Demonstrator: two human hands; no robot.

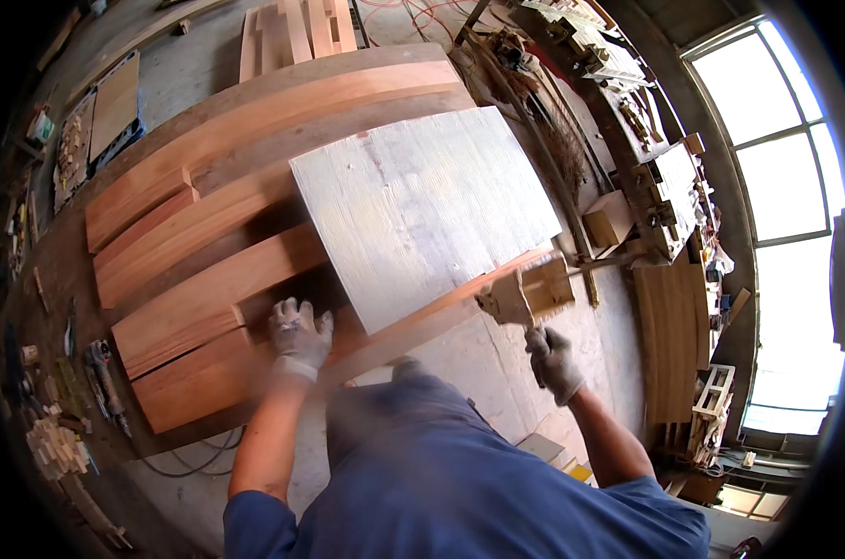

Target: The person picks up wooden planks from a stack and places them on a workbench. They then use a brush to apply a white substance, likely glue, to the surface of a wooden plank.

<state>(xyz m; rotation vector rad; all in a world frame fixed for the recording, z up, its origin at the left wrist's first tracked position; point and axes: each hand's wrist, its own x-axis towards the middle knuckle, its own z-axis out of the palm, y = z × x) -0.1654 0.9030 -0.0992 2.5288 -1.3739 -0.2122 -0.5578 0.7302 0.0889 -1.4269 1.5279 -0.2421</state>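
My gloved right hand point(555, 363) is closed round the dark handle of a boxy, tan, open-sided tool point(527, 293) with a crusted front. Its exact kind does not show. The tool hangs off the near right corner of a wide board point(427, 200), whose top is covered in a streaked whitish coat. At the board's near left, my gloved left hand point(299, 335) has its fingers spread, close to the reddish wooden pieces point(199, 377). Whether that hand presses on the wood or hovers just over it is unclear.
Longer reddish planks point(283, 107) lie across the brown work table point(54, 270). A power tool point(104, 377) lies at the left. Small wood blocks point(57, 443) are stacked nearby. A cluttered bench point(669, 200) runs along the right, under a bright window point(781, 186).
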